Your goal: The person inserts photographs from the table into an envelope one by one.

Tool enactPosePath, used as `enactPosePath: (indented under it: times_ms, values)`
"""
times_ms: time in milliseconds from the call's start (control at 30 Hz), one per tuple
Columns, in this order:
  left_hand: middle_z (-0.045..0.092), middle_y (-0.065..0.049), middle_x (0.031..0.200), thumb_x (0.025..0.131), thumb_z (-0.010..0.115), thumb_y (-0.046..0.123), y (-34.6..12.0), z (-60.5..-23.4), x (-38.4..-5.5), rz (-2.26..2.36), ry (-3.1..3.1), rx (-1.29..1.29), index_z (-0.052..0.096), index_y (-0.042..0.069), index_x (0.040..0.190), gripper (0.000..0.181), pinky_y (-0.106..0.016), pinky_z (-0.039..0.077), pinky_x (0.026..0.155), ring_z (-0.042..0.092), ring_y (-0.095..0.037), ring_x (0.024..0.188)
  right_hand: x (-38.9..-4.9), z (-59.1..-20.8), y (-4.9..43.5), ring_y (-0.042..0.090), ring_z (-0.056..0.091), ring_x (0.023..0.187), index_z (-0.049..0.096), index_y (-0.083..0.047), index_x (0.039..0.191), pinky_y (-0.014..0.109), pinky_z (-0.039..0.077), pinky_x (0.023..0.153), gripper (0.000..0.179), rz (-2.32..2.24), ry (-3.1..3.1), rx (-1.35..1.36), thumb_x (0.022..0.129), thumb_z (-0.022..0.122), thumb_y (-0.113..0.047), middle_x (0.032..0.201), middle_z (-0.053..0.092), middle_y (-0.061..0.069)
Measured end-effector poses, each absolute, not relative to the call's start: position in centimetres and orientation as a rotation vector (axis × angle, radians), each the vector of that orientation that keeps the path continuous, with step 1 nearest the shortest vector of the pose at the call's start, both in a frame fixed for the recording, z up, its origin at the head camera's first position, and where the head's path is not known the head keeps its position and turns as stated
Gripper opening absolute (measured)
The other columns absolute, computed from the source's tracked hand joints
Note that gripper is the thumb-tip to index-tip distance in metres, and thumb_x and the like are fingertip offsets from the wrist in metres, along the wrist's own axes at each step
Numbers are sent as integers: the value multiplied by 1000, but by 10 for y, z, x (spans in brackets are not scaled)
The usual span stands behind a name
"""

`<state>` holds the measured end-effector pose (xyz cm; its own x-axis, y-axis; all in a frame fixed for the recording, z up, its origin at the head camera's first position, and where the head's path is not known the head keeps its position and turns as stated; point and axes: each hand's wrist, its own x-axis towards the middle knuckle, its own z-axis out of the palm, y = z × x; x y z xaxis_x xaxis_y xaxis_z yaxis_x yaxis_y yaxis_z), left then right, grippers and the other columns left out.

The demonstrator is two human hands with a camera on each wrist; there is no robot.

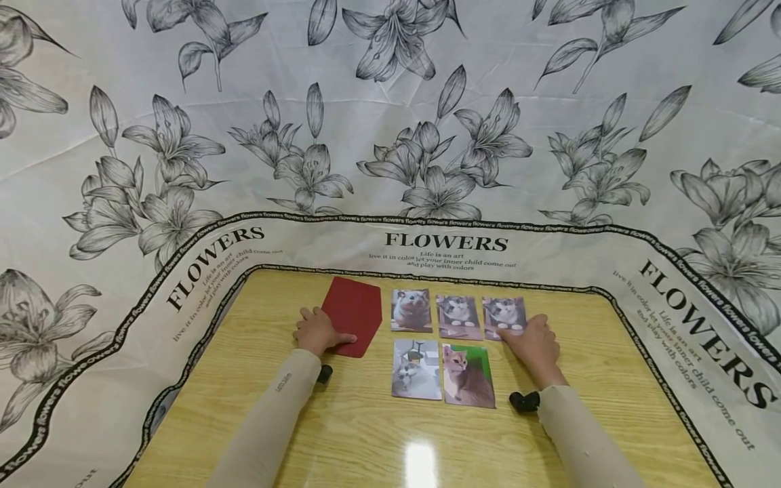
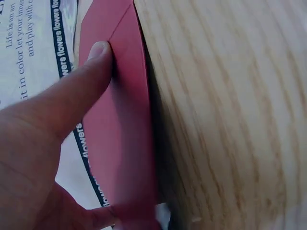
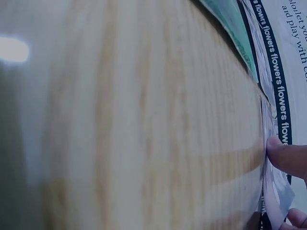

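Note:
My left hand (image 1: 316, 331) holds a red envelope (image 1: 356, 310) by its lower left part. In the left wrist view the thumb (image 2: 88, 72) lies across the envelope's face, while another finger meets its edge lower down. At the right end of the upper row, my right hand (image 1: 537, 346) pinches a photo card (image 1: 504, 312) of a grey-and-white cat. Its thumb (image 3: 283, 155) is on the card's near edge in the right wrist view. Beside that card lies a similar cat photo card (image 1: 457, 313), then a hamster-like animal photo card (image 1: 411, 310).
A lower row holds a pale cat photo card (image 1: 416, 379) and an orange cat photo card with green behind (image 1: 468, 379). All lie on a wood-grain table (image 1: 366, 440). A flower-printed cloth (image 1: 342, 244) borders the table and rises behind it.

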<state>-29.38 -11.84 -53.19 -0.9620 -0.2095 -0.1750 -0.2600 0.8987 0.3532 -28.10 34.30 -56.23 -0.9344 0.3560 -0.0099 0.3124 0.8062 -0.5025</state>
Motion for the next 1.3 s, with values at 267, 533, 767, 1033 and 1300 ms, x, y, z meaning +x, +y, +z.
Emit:
enactPosePath:
  times_ms: [267,533,767,1033,1300]
  values:
    - [29,-39,149,90,84,52,-118,-539,-295,765,2800,-273,16,-14,163,120,-62,49,106,44,-53,137,-280,-565,353,48,67,89,39,4,133,51,45,68,61,879,-2874,-547,98,71,-34,110,66,35]
    - [33,-38,146,88,81,62,-121,-539,-295,809,2793,-244,13,-10,165,125,-62,46,109,48,-52,131,-273,-553,354,36,62,85,45,4,139,43,43,68,45,1011,-2786,-553,102,55,-19,109,65,26]
    - [32,-38,148,90,80,59,-123,-539,-297,864,2800,-229,12,-9,165,122,-63,45,109,47,-53,133,-271,-542,345,31,62,82,50,1,143,36,44,65,45,1117,-2579,-497,105,60,-21,113,69,25]
    - [31,-40,155,95,73,61,-122,-540,-293,935,2818,-207,10,-10,166,118,-65,45,110,50,-57,134,-272,-531,333,9,57,64,54,0,139,26,45,54,42,1310,-2406,-482,104,69,-18,96,71,13]
    - [39,-34,145,94,72,65,-114,-539,-285,1022,2863,-181,19,-9,163,114,-61,52,101,59,-50,120,-271,-525,308,0,56,64,54,4,138,20,44,57,44,1592,-2302,-415,102,73,-12,71,63,-16]
